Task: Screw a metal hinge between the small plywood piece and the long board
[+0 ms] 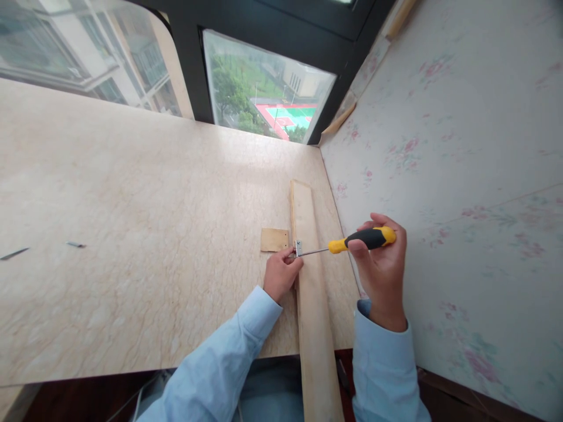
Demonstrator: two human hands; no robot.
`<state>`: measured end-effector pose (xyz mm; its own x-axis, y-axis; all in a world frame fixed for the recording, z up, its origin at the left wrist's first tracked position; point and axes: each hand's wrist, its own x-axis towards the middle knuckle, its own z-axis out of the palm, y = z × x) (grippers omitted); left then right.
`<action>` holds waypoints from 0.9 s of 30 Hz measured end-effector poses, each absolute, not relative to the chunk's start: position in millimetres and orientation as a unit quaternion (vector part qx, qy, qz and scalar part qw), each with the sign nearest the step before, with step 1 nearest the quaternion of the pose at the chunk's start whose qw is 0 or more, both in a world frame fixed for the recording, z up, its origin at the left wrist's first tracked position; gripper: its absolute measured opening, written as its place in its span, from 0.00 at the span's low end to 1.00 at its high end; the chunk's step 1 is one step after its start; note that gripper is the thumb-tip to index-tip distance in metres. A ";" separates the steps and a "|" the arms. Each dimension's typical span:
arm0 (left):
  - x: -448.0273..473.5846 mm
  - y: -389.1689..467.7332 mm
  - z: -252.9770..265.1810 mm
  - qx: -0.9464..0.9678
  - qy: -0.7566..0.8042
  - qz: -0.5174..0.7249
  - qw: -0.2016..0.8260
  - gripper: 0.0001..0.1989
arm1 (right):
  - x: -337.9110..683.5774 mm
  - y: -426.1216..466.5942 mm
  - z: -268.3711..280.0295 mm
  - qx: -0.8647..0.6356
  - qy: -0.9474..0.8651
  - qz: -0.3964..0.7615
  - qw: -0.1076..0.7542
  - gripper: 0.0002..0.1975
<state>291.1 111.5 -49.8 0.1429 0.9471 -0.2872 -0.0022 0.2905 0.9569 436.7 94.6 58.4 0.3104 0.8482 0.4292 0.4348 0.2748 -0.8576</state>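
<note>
A long pale wooden board lies on the stone sill and sticks out past its front edge. On the board's left edge sits a small metal hinge. My left hand pinches at the hinge, thumb and forefinger close against its near end. In my right hand is a yellow and black screwdriver, held by the handle with its shaft pointing left. The screwdriver's tip reaches the hinge; whether a screw is under it is too small to tell. Left of the board lies a small square wooden piece with little holes.
The marbled sill stretches away to the left. On it lie a dark blade-like piece and a small metal piece. A floral-papered wall rises close on the right. A dark window frame stands behind.
</note>
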 end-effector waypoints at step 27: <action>291.4 111.1 -46.5 0.460 0.539 0.385 0.591 0.17 | 436.4 90.3 58.1 -0.566 -0.541 0.160 0.601 0.29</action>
